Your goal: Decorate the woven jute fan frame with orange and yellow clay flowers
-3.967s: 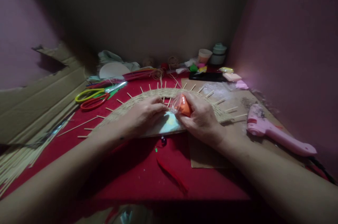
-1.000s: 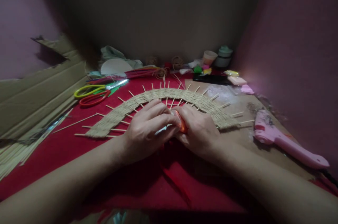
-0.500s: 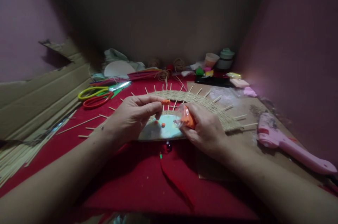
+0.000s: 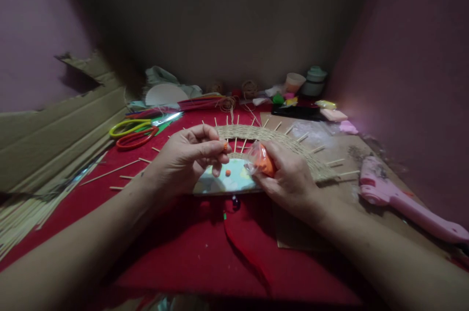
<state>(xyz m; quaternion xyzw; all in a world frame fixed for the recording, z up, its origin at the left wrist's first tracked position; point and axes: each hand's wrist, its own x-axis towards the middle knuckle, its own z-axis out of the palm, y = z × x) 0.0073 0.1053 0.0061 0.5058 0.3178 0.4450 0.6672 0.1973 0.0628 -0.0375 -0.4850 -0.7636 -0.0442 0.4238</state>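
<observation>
Between thumb and fingertips, my left hand [image 4: 190, 155] pinches a small piece of orange clay [image 4: 225, 146]. My right hand [image 4: 289, 172] is closed around a clear plastic bag of orange clay [image 4: 264, 161], its loose end pointing left. Below and between the hands lies a pale blue patterned panel [image 4: 240, 179] with a small orange clay ball [image 4: 227, 173] on it. Behind it arches a woven twine band [image 4: 256, 132] on radiating thin sticks. A dark round bead [image 4: 235, 202] and a red feather-like strip [image 4: 242, 250] are at the panel's near edge.
Scissors with yellow and red handles [image 4: 134, 134] lie at left, near cardboard [image 4: 54, 140] and a bundle of thin sticks [image 4: 22, 223]. A pink glue gun [image 4: 406, 208] rests on a brown board [image 4: 351, 155] at right. Clay packets [image 4: 332, 114], a cup [image 4: 294, 83] and twine stand behind.
The fingers of my left hand have curled more tightly over the orange piece, which shows less now. My right hand keeps its hold on the bag, nearly still.
</observation>
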